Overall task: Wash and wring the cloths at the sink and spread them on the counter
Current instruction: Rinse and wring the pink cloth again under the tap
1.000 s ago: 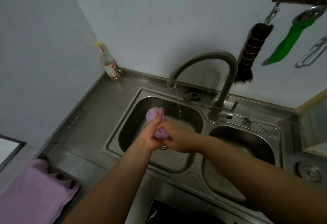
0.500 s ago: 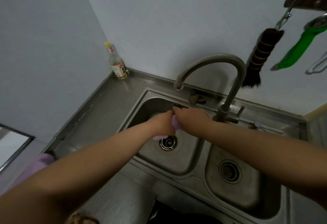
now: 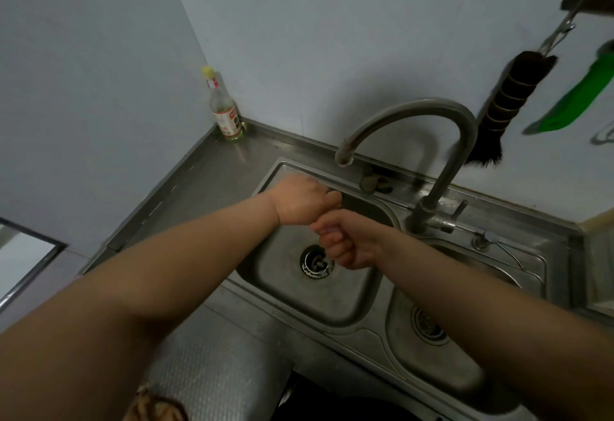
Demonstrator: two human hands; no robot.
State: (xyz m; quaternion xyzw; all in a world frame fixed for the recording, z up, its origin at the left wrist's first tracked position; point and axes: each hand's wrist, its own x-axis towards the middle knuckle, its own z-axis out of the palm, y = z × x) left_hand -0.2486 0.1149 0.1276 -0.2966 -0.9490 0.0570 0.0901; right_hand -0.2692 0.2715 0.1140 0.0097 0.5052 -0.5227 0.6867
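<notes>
Fists (image 3: pixel 304 199) (image 3: pixel 345 241) clenched over left basin (image 3: pixel 292 291); faucet (image 3: pixel 428 141) above, bottle (image 3: pixel 224 106) in corner

corner bottle (image 3: pixel 224 111), hanging brush (image 3: pixel 505 105), green utensil (image 3: pixel 576 101)

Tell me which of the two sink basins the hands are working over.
The larger left basin, under the faucet spout. Both the left hand and right hand are clenched above its drain; the smaller right basin has no hands over it.

Steel bench (image 3: pixel 212 181) ran along the wall, with a double sink (image 3: pixel 358 317) set into it. A bottle (image 3: pixel 224 111) stood upright in the bench's far left corner, against the wall.
</notes>
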